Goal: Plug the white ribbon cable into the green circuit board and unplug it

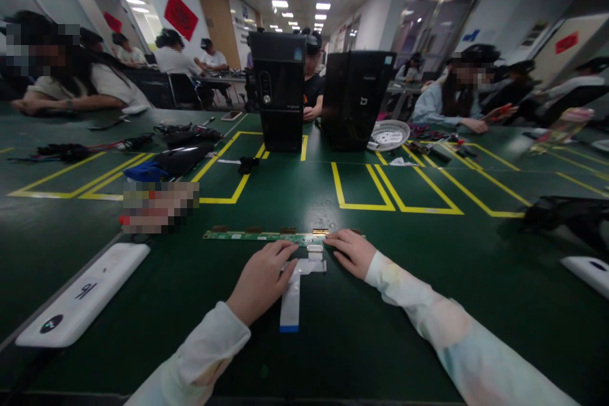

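A long, narrow green circuit board [257, 236] lies crosswise on the green table, with copper-coloured tabs along its far edge. A white flat ribbon cable [291, 304] with a blue-tipped end lies in an L shape just below its connector end [314, 250]. My left hand [261, 276] is left of the connector, its fingertips at the board's near edge and its thumb at the ribbon cable; thumb and fingers are apart. My right hand [351, 252] rests its spread fingers on and beside the board's right part, covering some of it. Neither hand visibly grips anything.
Two black computer towers [280, 92] [356, 101] stand ahead. A white power bank-like device [85, 295] lies left, near a pixelated patch [159, 207]. Cables [80, 149], a white basket [390, 135] and yellow tape outlines [366, 207] are farther off. Other people sit around.
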`<state>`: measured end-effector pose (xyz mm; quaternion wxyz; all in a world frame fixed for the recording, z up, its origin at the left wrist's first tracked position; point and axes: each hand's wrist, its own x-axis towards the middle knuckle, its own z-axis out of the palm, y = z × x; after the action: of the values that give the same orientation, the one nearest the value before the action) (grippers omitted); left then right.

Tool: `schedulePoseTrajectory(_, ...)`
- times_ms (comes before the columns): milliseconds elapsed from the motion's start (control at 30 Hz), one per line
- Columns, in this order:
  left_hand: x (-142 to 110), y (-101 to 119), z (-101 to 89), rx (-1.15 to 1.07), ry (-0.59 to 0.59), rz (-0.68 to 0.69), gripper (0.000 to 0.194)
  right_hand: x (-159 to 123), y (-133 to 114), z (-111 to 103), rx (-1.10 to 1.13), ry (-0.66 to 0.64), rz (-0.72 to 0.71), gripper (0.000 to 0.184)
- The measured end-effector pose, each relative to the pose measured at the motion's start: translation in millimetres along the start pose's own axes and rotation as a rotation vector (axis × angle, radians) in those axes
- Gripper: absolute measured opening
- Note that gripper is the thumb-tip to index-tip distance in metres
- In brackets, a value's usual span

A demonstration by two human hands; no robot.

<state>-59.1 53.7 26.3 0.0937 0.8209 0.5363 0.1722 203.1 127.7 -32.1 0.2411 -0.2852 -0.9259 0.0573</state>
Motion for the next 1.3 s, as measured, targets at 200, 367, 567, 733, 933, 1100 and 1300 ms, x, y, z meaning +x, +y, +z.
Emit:
schedulePoseTrajectory(200,-37,-15,-13.7,0.012,-0.055,-0.169,0.047,-2,0,-1,-0.016,-0.027,-0.006,0.034)
schedulePoseTrajectory(367,-75,-42,-8.9,0.111,0.023,-0.285,0.048,0,-7,0,-0.045,0.006,-0.009,0.034)
schedulePoseTrajectory(567,-97,-72,7.3,0.296,0.199,-0.327,0.051,10,-40,6,-0.066,-0.005,-0.033,0.038)
schedulePoseTrajectory(733,-88,-71,10.8,0.316,0.207,-0.315,0.051,15,-56,7,-0.114,-0.126,0.087,0.05)
schedulePoseTrajectory(933,-83,-70,12.9,0.3,0.226,-0.303,0.051,13,-53,4,-0.132,-0.212,0.134,0.051)
schedulePoseTrajectory(1100,-85,-71,14.0,0.295,0.218,-0.304,0.05,-9,-52,-3,-0.14,-0.213,0.121,0.052)
schedulePoseTrajectory(1300,-84,-70,14.2,0.312,0.21,-0.303,0.05,-64,-55,-25,-0.171,-0.167,0.167,0.053)
